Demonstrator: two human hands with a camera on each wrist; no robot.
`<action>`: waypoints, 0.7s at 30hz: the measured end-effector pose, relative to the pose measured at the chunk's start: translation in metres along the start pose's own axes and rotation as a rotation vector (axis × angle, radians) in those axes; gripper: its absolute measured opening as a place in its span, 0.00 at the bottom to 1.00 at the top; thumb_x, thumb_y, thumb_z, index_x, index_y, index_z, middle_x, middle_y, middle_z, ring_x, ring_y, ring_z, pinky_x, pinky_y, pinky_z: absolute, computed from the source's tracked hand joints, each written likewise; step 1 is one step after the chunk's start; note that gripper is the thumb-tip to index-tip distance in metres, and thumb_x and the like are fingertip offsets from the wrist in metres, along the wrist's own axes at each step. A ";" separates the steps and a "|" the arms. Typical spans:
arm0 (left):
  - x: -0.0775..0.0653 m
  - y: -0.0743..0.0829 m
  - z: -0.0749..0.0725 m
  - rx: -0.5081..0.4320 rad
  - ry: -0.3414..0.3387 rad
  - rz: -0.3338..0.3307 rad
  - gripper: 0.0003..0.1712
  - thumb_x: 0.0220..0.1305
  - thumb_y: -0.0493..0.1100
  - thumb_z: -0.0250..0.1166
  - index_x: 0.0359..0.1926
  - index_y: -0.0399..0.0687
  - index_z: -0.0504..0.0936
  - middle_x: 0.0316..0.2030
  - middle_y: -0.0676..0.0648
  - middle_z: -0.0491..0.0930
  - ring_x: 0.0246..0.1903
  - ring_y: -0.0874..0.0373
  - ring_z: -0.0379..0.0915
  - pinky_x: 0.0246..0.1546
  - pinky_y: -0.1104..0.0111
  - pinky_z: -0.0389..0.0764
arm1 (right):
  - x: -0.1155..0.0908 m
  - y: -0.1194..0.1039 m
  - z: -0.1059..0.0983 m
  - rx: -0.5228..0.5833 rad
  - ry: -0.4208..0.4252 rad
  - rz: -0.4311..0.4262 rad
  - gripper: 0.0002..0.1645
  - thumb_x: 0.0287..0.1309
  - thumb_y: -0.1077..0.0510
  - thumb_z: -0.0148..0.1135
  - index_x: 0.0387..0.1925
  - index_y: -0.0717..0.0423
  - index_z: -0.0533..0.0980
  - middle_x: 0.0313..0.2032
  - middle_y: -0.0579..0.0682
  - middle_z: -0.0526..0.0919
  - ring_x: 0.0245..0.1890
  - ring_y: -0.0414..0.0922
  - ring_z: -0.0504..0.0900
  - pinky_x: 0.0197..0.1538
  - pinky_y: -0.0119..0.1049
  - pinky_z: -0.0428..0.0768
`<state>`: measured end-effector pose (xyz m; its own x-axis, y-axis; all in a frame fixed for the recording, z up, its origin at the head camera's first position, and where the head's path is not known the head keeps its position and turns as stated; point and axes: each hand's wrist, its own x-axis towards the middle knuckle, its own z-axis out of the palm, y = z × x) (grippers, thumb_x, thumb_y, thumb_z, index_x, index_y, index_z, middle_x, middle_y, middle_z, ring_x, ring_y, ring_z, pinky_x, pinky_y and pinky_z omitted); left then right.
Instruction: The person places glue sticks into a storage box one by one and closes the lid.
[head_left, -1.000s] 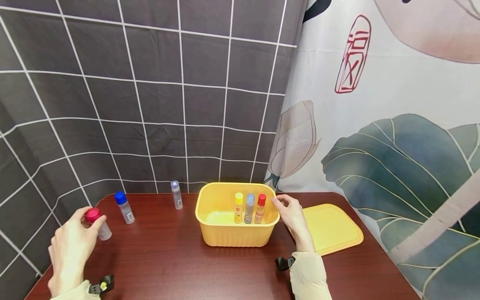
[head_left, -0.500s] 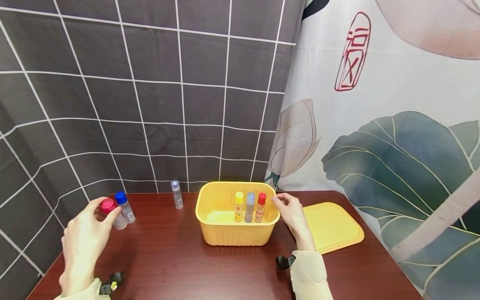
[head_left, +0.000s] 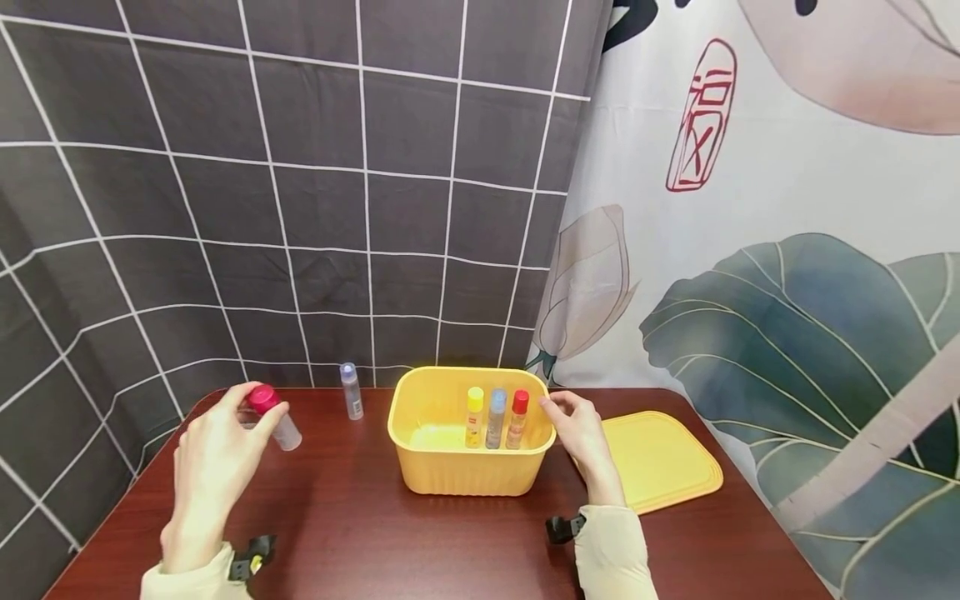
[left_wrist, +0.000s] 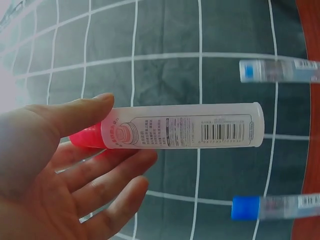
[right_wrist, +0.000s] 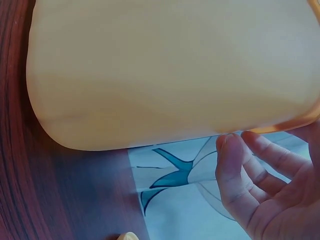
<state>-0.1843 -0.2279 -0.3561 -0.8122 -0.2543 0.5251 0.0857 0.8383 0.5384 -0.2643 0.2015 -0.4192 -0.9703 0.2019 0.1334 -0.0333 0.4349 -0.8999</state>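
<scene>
My left hand [head_left: 217, 458] pinches a small translucent bottle by its pinkish-red cap, holding this red-capped bottle [left_wrist: 185, 126] above the left part of the table. In the left wrist view a blue-capped bottle [left_wrist: 245, 208] and a clear-capped bottle [left_wrist: 277, 71] stand beyond it. The head view shows the blue-capped one almost wholly hidden behind the left hand. Thumb and fingers of my right hand [head_left: 583, 433] pinch the right rim of a yellow storage box [head_left: 472, 473]. Inside it stand a yellow-capped [head_left: 475, 417], a light-blue-capped [head_left: 496, 419] and a red-capped bottle [head_left: 517, 420].
A flat yellow lid [head_left: 663, 460] lies on the table to the right of the box, behind the right forearm. The dark reddish-brown table [head_left: 420, 550] meets a grey grid curtain [head_left: 300, 208] at the back and a white patterned curtain [head_left: 622, 158] at the right.
The left hand has carried the red-capped bottle rightward, passing in front of the blue-capped bottle, which it now covers. The right hand has stayed at the box rim.
</scene>
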 end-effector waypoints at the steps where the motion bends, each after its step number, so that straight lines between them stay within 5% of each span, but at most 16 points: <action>1: 0.001 0.003 0.001 -0.004 -0.005 0.007 0.22 0.60 0.52 0.69 0.51 0.46 0.79 0.34 0.39 0.85 0.32 0.36 0.79 0.23 0.51 0.70 | 0.000 0.000 0.000 -0.007 0.005 -0.005 0.18 0.63 0.51 0.64 0.46 0.60 0.81 0.32 0.56 0.79 0.34 0.50 0.77 0.35 0.34 0.76; 12: 0.023 0.040 0.018 -0.022 -0.059 0.157 0.24 0.58 0.51 0.72 0.52 0.45 0.80 0.28 0.42 0.83 0.23 0.49 0.74 0.20 0.57 0.72 | 0.000 0.000 0.000 0.003 0.001 0.004 0.18 0.64 0.50 0.63 0.47 0.60 0.80 0.31 0.54 0.78 0.32 0.49 0.77 0.33 0.35 0.77; 21: 0.046 0.075 0.033 -0.055 -0.160 0.256 0.23 0.59 0.53 0.70 0.52 0.46 0.80 0.27 0.47 0.82 0.27 0.50 0.76 0.27 0.54 0.77 | -0.001 0.000 0.000 0.038 -0.005 0.018 0.18 0.64 0.51 0.63 0.47 0.61 0.80 0.32 0.56 0.78 0.35 0.56 0.78 0.31 0.34 0.78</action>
<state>-0.2343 -0.1609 -0.3140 -0.8401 0.0449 0.5406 0.3272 0.8368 0.4389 -0.2630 0.2013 -0.4191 -0.9720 0.2049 0.1151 -0.0249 0.3972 -0.9174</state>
